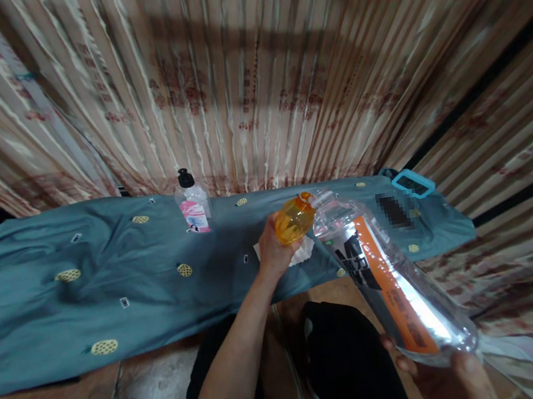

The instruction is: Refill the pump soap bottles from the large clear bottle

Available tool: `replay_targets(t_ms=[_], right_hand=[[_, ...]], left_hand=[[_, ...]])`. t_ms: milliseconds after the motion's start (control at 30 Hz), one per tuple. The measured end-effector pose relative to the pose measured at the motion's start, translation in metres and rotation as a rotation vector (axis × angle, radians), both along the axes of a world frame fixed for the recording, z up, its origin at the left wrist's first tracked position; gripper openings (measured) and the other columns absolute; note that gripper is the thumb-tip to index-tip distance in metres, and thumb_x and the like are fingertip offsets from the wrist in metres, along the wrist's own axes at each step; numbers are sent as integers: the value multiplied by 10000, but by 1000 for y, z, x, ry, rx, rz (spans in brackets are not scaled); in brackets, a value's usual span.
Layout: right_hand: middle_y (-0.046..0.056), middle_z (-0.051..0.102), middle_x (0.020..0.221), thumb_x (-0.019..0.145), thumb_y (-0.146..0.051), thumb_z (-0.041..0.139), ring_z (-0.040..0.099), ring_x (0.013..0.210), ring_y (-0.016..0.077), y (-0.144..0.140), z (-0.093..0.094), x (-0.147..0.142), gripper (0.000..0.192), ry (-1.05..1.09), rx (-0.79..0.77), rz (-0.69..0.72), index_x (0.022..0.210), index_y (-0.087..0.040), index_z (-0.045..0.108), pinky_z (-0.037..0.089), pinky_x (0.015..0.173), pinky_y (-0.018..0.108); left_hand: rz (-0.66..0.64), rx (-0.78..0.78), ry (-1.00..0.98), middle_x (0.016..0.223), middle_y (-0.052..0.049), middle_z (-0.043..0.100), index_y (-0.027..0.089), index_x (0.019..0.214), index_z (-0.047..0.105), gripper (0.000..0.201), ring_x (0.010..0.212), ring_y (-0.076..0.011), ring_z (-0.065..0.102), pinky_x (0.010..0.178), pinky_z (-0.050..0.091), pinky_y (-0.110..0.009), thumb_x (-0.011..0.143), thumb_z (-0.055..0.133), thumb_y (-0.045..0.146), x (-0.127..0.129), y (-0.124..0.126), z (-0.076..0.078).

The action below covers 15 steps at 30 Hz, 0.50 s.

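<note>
Wrapped round a small orange see-through bottle [293,220], my left hand [274,247] keeps it tilted above the cloth. My right hand [440,371] grips the bottom end of a large clear plastic bottle [391,281] with an orange, black and silver label. That big bottle leans toward the upper left, its neck at the mouth of the orange one. Whether liquid passes between them I cannot tell. Beneath my left hand lies a crumpled white tissue [302,251], partly hidden.
A clear bottle with a black cap and pink label [193,204] stands toward the back of the green pineapple-print cloth [142,280]. A light blue framed object [413,183] lies at the right end, near a blurred-out dark patch. Patterned curtains [228,84] hang behind and to the right.
</note>
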State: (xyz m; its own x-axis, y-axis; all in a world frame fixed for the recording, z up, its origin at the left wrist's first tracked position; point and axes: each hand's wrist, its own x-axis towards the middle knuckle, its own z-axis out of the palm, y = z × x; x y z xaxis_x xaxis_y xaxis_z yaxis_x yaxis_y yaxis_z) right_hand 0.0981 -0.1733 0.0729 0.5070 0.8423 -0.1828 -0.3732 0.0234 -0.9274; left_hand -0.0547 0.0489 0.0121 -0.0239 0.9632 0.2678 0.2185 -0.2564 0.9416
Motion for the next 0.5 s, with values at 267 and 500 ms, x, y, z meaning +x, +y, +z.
replay_targets(t_ms=[267,500], right_hand=[[12,808,827,595,-572,921,769,701,173,-1,-2,3,454,22,-19,8,911,-269,801,592,575,165],[-6,810,859,665,-550,896,771,714,169,-1,2,0,404,-12,24,35,951,-279,801,605,591,175]], left_hand=[[8,13,5,1144,-19,721,239,1169,569,585,1071,-219,707,972,564,-364,646,807,130,0,0,-3],[3,39,9,1136,-17,725,239,1152,578,599,1062,-220,709,974,566,-369,619,815,106,0,2,-4]])
